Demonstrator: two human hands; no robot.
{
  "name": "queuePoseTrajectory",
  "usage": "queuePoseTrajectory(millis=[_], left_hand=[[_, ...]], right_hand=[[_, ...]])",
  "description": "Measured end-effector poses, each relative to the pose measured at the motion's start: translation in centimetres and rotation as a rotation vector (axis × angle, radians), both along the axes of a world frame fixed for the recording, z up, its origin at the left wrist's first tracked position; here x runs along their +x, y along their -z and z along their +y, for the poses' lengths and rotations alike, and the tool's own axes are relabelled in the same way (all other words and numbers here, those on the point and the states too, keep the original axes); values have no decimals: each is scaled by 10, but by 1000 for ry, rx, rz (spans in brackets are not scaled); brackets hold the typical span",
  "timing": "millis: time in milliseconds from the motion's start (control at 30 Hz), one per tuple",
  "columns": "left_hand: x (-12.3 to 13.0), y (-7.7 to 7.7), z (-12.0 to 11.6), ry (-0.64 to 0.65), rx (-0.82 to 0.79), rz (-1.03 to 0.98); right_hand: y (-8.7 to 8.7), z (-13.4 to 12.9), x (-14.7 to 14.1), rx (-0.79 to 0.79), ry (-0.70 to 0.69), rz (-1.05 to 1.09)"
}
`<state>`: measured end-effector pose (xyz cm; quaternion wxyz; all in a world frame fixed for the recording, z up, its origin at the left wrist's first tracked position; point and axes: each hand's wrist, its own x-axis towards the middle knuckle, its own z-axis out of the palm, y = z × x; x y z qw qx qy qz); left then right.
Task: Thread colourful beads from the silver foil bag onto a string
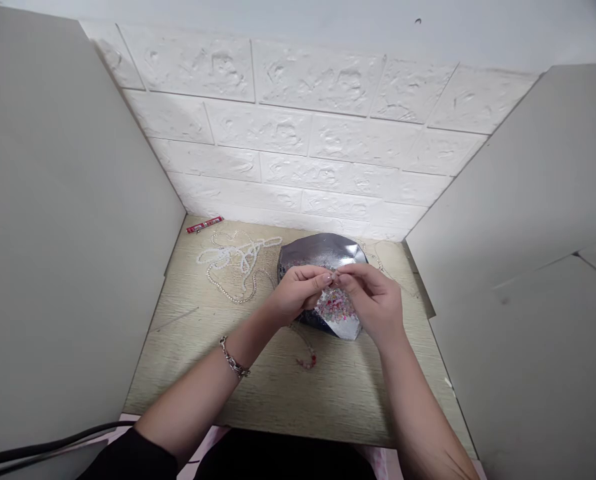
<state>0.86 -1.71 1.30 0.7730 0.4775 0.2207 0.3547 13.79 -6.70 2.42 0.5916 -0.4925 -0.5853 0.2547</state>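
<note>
At the centre of the frame, the left hand [298, 291] and right hand [376, 301] have thumb and finger pinched close, tips meeting; whatever is between them is too small to make out. Below the fingertips, small pink and pale beads [336, 307] lie on a shiny silver bag [322, 249], which the hands partly hide. A string with red and pink beads [308, 362] trails below the bag. Left of centre lie tangled pale strands [238, 259], with a red packet [205, 225] beyond, near the wall. The table [258, 393] is pale and wood-grained, enclosed by a white brick-patterned wall [283, 130] and plain grey panels [68, 220] at both sides.
</note>
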Motion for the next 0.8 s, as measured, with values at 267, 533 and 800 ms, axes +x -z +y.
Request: queuePoseTrajectory(millis=[267,533,800], left_hand=[[-1,0,0,-34,101,45],[0,1,2,2,-66,-77],[-4,2,8,27,-202,-164]], right_hand=[[-10,-7,4,116,37,-295],[-1,0,0,-38,70,-85],[2,8,2,-174,39,311]])
